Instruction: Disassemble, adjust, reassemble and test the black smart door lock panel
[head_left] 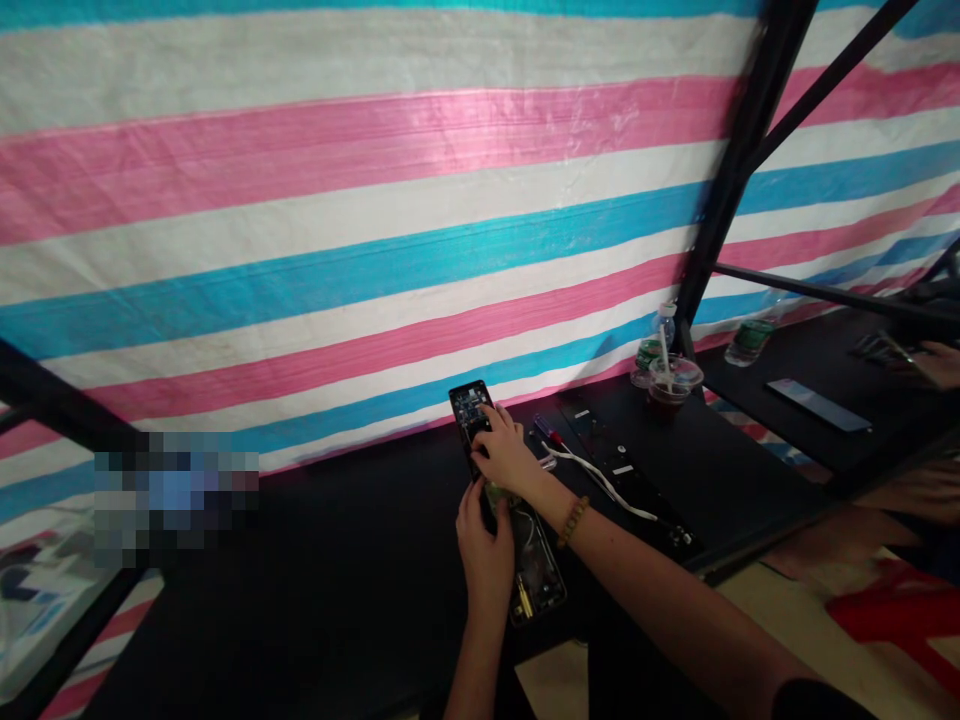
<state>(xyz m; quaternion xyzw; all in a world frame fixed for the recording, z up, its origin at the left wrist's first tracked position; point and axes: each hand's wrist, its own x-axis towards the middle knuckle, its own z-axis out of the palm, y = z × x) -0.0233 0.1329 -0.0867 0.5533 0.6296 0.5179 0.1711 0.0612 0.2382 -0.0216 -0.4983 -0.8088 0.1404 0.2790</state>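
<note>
A long, narrow black electronic device (pixel 553 575) lies with its housing open on the dark table in front of me. Its far end shows a circuit board (pixel 468 408); wires and a gold-coloured cylinder (pixel 524 598) sit in the near end. My left hand (pixel 484 535) is closed around the device's middle from the left side. Across the board reaches my right hand (pixel 501 452), its fingers bent down onto the inside; whatever they pinch is hidden beneath them. A beaded bracelet (pixel 573 521) circles the right wrist.
Right of the device lie a screwdriver (pixel 551 431), a white cable (pixel 607 478) and a long black panel (pixel 630 475). A plastic cup with a straw (pixel 673 382) and a bottle (pixel 646 362) stand behind. Another person's hand (pixel 939 365) and a phone-like slab (pixel 819 404) are at the neighbouring table.
</note>
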